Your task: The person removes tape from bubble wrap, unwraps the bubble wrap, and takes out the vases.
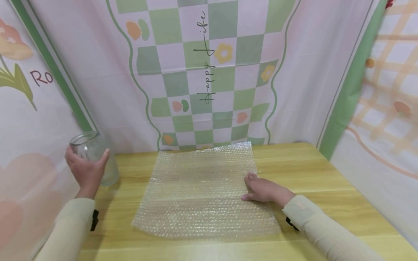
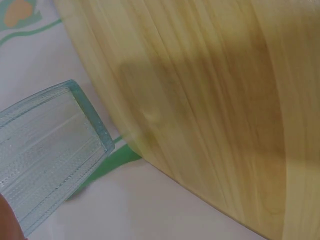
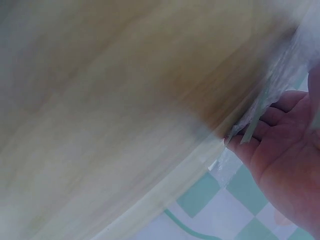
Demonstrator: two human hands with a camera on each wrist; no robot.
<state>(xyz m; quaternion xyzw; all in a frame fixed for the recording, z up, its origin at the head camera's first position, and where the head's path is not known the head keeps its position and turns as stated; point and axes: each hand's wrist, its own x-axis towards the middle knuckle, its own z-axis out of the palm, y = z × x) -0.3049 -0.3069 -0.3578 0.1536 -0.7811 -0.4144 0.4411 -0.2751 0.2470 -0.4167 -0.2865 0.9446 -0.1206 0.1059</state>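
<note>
At the table's left side, my left hand grips a clear glass jar around its upper part, thumb on the near side. The jar leans, its open mouth toward the upper left. In the left wrist view the jar's thick base appears apart from the wood. A sheet of bubble wrap lies spread over the middle of the table. My right hand holds that sheet's right edge. In the right wrist view the clear film passes across the curled fingers.
The wooden table extends to the right of the sheet. Behind it hangs a checkered green and white cloth, with printed cloths at both sides. The sheet's far edge reaches the back cloth.
</note>
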